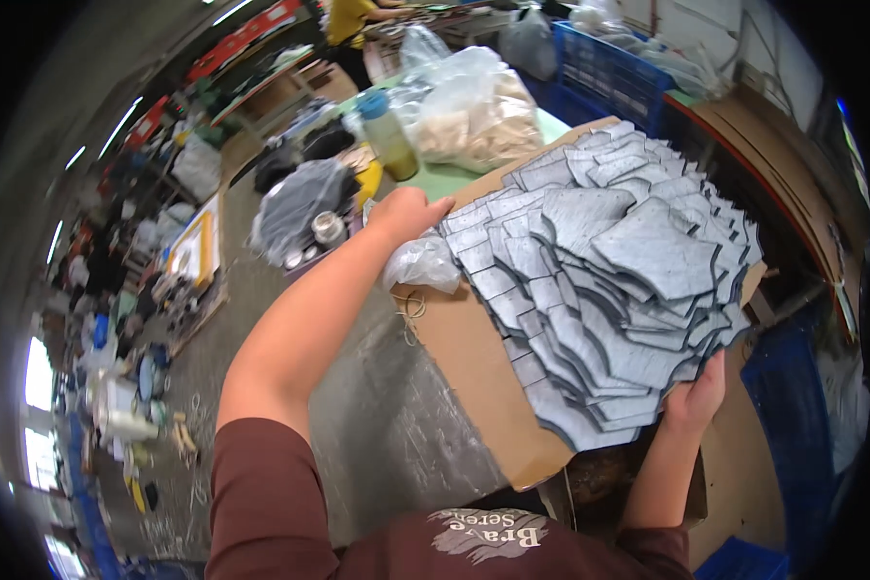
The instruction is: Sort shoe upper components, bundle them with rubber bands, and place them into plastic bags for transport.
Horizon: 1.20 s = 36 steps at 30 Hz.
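Observation:
A brown cardboard sheet (454, 362) is tilted in front of me, covered with many overlapping flat cut pieces (590, 290), silver-grey on top with dark edges. My left hand (403, 213) grips the far left edge of the sheet, thumb pressed at the rim. At the right near edge, my right hand (694, 394) holds the sheet from below, its fingers partly hidden under the pieces. A small crumpled clear plastic bag (423, 265) lies on the cardboard beside my left wrist, with thin rubber bands (413, 307) close to it.
Behind the sheet stand a bottle with a blue cap (388, 135) and a clear bag of beige pieces (480, 111). A dark plastic-wrapped bundle (304, 208) sits on the grey table (358, 425). Blue crates (609, 72) are at the far right. Another person (350, 24) stands farther off.

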Motion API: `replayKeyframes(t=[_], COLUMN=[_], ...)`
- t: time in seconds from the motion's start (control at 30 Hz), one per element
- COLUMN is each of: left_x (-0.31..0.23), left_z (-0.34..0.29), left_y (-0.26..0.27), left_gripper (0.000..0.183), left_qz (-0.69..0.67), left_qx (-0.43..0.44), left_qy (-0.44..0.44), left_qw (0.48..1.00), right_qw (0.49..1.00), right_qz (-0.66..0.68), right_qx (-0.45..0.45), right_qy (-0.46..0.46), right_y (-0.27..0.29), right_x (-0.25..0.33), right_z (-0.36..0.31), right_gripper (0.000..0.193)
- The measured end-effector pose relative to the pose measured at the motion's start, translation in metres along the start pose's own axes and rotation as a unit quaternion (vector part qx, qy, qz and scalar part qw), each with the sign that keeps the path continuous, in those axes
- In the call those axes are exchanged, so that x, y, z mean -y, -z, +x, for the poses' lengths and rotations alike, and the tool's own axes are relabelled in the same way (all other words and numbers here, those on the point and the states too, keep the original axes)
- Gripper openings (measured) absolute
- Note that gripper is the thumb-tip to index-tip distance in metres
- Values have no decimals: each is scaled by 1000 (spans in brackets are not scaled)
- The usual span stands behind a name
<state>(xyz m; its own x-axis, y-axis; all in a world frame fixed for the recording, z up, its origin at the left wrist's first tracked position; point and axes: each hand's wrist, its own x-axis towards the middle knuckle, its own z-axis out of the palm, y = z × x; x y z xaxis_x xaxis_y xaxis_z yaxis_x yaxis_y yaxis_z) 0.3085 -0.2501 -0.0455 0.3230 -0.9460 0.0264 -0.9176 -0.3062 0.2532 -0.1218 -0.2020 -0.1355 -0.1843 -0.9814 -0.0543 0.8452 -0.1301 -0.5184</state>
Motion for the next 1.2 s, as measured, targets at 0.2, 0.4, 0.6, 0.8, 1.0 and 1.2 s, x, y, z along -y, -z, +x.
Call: replayKeyframes(t=[0.2,0.4,0.6,0.8,1.0,1.2], left_x=[-4,-21,-29,-13,1,32], left_z=[-16,-38,-43,-53,-65,-84], left_y=[17,29,21,0,12,35], left_gripper=[55,51,50,42,42,47], left_qz=[53,83,84,34,-235,-83], left_qx=[-2,-12,44,-27,11,81], left_qy=[72,143,191,165,183,59], left_qw=[996,986,977,985,955,992], right_qw=[969,890,801,790,810,806], right_qz=[-34,-68,-113,-232,-251,-294], right_qx=[134,101,78,68,33,51], right_qy=[-204,-439,-583,-563,-528,-510], right_y=[4,-28,-37,-54,-58,-58], right_x=[20,58,86,99,90,82], right_z=[21,45,75,85,81,80], right_gripper=[53,50,17,11,12,19])
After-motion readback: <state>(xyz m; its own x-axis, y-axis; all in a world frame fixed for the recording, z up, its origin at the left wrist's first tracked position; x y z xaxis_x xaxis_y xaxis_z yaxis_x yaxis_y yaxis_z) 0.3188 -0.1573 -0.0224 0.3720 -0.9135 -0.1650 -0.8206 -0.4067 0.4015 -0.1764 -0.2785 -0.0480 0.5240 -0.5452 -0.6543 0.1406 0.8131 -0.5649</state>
